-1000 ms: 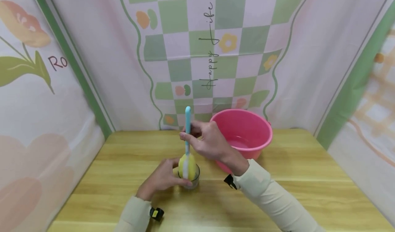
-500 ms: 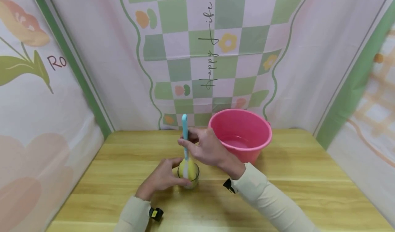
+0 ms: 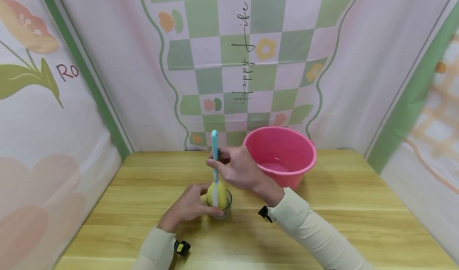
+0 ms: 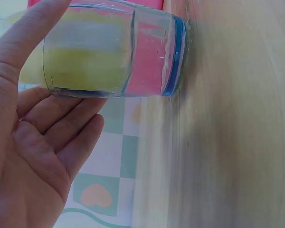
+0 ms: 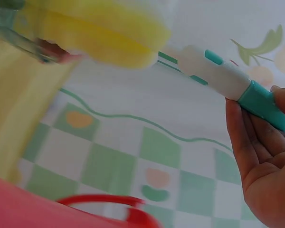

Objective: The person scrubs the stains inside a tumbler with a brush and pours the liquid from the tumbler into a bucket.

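Observation:
A clear drinking glass stands upright on the wooden table, and my left hand grips its sides between thumb and fingers. In the left wrist view, the thick base of the glass meets the table. My right hand pinches the blue handle of a sponge bottle brush, which points upward. The brush's yellow sponge head is partly inside the glass, its upper part above the rim. From the right wrist, fingers and thumb show around the teal handle, with the blurred sponge at the upper left.
A pink bucket stands behind and right of the glass, close by my right forearm. A red bucket handle shows in the right wrist view. Patterned cloth hangs behind the table and at both sides.
The brush went down into the glass, then rose slightly, ending lower than a second ago. My right hand moved with it; the left hand and glass stayed in place.

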{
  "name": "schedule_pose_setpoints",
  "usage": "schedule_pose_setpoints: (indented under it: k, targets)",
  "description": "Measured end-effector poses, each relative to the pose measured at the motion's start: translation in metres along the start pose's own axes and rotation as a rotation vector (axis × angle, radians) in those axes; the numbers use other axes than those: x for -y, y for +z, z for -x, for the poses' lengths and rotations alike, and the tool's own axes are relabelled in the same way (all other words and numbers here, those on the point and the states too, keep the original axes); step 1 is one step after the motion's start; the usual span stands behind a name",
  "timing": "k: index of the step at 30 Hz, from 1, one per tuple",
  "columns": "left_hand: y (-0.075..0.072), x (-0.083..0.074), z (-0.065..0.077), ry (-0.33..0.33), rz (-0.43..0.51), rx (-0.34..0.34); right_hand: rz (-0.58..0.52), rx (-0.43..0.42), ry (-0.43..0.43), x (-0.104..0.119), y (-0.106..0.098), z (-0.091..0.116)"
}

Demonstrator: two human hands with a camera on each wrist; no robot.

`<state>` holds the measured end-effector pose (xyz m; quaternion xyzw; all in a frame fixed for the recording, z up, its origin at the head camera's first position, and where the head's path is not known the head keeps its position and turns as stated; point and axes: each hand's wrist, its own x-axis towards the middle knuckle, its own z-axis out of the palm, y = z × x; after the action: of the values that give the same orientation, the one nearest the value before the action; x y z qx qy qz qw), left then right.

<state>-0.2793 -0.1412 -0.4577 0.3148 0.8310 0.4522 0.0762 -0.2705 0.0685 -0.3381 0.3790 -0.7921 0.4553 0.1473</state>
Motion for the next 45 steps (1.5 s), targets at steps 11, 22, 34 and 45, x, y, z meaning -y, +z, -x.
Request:
schedule_pose_setpoints:
  k: [11, 22, 34, 45]
  targets:
    - [0.001, 0.000, 0.000, -0.013, 0.018, -0.001, 0.022, -0.001, -0.014, -0.002, 0.001, 0.003]
    - [-0.001, 0.000, -0.001, -0.014, 0.005, -0.010, 0.010, -0.045, -0.075, 0.012, -0.013, -0.008]
    - [0.001, 0.005, 0.000, -0.015, 0.021, -0.001, 0.021, 0.002, -0.030, -0.011, 0.005, 0.007]
    - [0.001, 0.003, -0.001, -0.001, 0.033, -0.004, 0.036, -0.044, -0.113, 0.005, -0.013, -0.005]
